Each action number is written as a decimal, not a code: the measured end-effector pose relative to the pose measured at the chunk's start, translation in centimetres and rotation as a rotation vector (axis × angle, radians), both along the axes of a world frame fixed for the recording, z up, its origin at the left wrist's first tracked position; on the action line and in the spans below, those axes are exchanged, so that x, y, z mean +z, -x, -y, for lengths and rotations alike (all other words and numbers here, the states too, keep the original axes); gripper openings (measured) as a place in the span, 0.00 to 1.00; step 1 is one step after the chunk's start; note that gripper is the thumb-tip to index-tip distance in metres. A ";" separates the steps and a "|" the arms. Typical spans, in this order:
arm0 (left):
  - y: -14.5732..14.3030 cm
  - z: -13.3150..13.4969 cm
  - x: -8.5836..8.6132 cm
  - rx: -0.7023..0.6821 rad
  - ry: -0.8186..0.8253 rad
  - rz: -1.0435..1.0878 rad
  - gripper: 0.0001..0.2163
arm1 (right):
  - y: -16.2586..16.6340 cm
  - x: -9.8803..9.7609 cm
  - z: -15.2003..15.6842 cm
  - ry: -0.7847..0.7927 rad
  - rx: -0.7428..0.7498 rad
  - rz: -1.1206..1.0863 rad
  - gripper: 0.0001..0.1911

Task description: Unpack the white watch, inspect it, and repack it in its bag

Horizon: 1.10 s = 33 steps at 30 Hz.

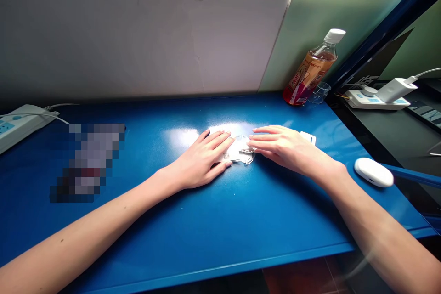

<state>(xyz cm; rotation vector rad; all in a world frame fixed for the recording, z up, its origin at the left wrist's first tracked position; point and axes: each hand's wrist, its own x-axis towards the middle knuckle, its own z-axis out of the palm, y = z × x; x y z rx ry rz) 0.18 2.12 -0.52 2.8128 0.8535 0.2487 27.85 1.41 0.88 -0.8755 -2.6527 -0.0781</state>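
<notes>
Two hands flat on the blue counter (220,220), both yours. Left hand (203,161) is open, fingers spread and pressed down on a white packet (237,149); right hand (282,147) is open too, fingertips touching the packet's other side. Neither hand grips anything.

The packet sits between the hands, mostly covered by your fingers. Only a strip shows, with a small printed code near the left hand's fingertips. Glare from the counter washes out its far edge, so you can't read its outline. Something small and clear or metallic lies on it just under the right hand's fingertips; too small to identify.

Past the right hand's knuckles, a small white tag (308,138) peeks out, half hidden by the hand. Just beside the right wrist, a white oval case (374,172) sits at the counter edge.

Far beyond the right hand, a bottle (310,71) of reddish drink leans by the wall, a clear cup (319,93) behind it, partly hidden.

Well off the left hand, a power strip (17,126) is cut off by the frame, and one patch of counter is pixelated out.
</notes>
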 end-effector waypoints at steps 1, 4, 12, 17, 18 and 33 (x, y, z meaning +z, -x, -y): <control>0.0 0.0 0.0 -0.001 -0.003 0.000 0.26 | 0.1 0.0 0.0 -0.001 0.004 -0.002 0.11; 0.0 0.0 0.0 0.004 -0.011 0.004 0.26 | 0.7 0.0 0.2 -0.031 0.021 -0.014 0.12; 0.1 0.2 -0.1 0.008 -0.018 0.027 0.26 | 0.7 -0.1 0.1 -0.029 0.006 -0.050 0.11; 0.0 0.1 -0.1 0.011 -0.019 0.037 0.26 | 0.3 -0.2 -0.1 -0.026 -0.004 -0.053 0.11; 0.0 0.1 -0.1 0.011 -0.019 0.040 0.26 | 0.5 -0.3 0.0 -0.033 0.000 -0.060 0.11; 0.1 0.2 -0.1 0.015 -0.028 0.038 0.26 | 1.5 -0.3 0.9 0.023 -0.083 -0.063 0.10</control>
